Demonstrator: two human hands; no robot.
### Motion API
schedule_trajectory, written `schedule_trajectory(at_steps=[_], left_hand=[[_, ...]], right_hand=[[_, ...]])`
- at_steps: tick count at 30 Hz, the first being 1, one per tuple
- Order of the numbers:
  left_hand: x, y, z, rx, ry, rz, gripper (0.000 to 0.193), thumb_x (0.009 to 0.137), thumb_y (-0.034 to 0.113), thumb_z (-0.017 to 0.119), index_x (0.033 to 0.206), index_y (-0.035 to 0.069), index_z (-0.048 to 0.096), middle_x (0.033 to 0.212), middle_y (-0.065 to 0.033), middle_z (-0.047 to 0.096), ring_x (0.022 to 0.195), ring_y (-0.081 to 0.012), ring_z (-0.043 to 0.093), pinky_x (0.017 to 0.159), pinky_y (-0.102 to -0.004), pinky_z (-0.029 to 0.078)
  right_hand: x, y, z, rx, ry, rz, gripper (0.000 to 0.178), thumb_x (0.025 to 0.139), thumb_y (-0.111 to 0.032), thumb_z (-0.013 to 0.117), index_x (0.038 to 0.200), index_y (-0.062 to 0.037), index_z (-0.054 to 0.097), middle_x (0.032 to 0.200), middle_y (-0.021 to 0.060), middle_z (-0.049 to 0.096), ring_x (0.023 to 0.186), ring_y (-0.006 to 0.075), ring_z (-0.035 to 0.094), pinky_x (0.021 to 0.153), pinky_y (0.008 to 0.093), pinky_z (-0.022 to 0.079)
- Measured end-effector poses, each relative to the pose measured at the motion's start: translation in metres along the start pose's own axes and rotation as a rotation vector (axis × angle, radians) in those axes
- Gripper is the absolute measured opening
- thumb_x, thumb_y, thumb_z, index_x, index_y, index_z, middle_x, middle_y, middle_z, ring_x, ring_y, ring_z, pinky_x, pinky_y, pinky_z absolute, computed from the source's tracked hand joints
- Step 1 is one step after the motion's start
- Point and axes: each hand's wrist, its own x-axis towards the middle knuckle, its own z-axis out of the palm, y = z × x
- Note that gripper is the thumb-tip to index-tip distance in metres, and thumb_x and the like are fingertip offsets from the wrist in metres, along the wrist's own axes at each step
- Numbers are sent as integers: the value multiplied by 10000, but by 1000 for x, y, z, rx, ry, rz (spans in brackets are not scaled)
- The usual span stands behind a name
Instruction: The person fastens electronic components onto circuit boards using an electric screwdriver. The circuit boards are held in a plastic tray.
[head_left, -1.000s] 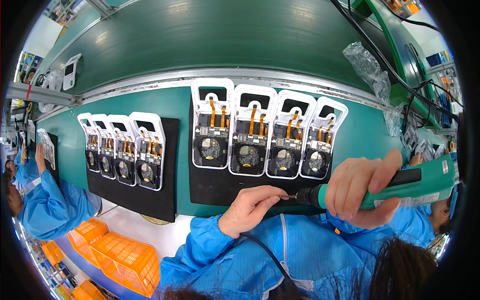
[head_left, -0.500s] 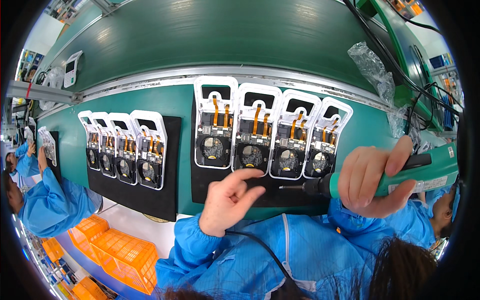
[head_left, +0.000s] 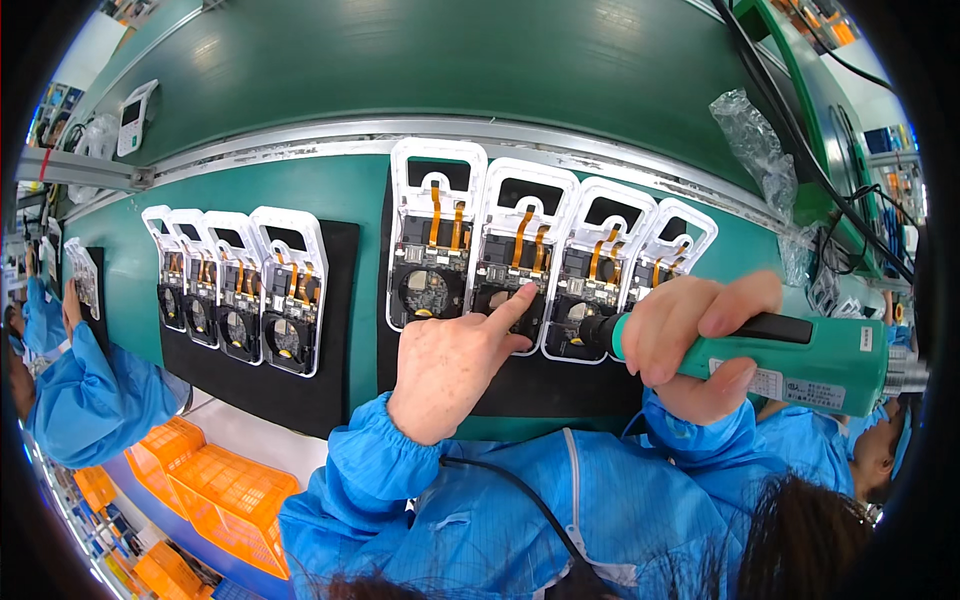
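Note:
My left hand [head_left: 445,360] lies over the lower part of the second open device unit [head_left: 515,250]. Its index finger is stretched onto the circuit board, the thumb apart from it, and nothing is held. A green electric screwdriver [head_left: 845,365] is wrapped in my right hand [head_left: 690,345], held almost level. Its dark nose reaches the lower round part of the third unit [head_left: 592,265]; the bit's tip is hard to make out. Further units stand on either side, a first unit [head_left: 432,235] and a fourth unit [head_left: 668,245]. All have white frames and orange ribbon cables.
A black mat [head_left: 540,390] lies under the row. To the left, another black mat [head_left: 335,300] bears several similar units [head_left: 290,290]. Cables [head_left: 800,130] and clear plastic wrap [head_left: 755,150] are at the right. Orange crates [head_left: 225,490] and a co-worker's blue sleeve [head_left: 100,400] are at left.
My left hand has moved forward and right onto the second unit, its index finger straightening. The right hand has brought the screwdriver left, to the third unit.

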Motion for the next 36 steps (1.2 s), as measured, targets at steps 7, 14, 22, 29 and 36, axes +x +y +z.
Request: schedule_trajectory(at_steps=[7,14,22,29,36], left_hand=[[-3,-5,7,5,49,36,463,742,287,640,1181,195,526,547,-17,570,455,-179,560,417,-300,425],[-3,-1,3,-7,-29,-16,474,750,260,647,1203,199,521,704,-33,640,523,-209,589,474,-307,443],[-4,-3,4,-25,-6,-6,466,749,264,648,1194,191,529,675,-43,634,505,-209,583,463,-309,441],[-3,-6,8,-11,75,58,478,741,281,645,1192,180,522,510,-22,543,430,-181,546,414,-295,431],[-3,-5,6,-10,29,29,474,746,275,645,1196,185,524,581,-31,582,464,-197,560,438,-305,431]], right_hand=[[-4,0,-15,112,-136,77,329,841,-245,574,989,-36,368,652,111,538,485,170,496,462,322,433],[-4,5,1,-20,-33,-4,340,878,-338,504,927,-49,332,570,73,528,363,125,455,333,240,401],[-7,4,-5,79,-92,35,344,850,-286,561,963,-33,357,642,105,535,463,152,492,438,290,431],[-5,10,2,-23,-50,-25,347,878,-342,498,921,-43,327,570,75,527,355,118,449,336,233,405],[-6,1,-14,270,-216,186,344,737,-51,692,991,-20,464,746,157,569,632,237,556,594,399,457]])
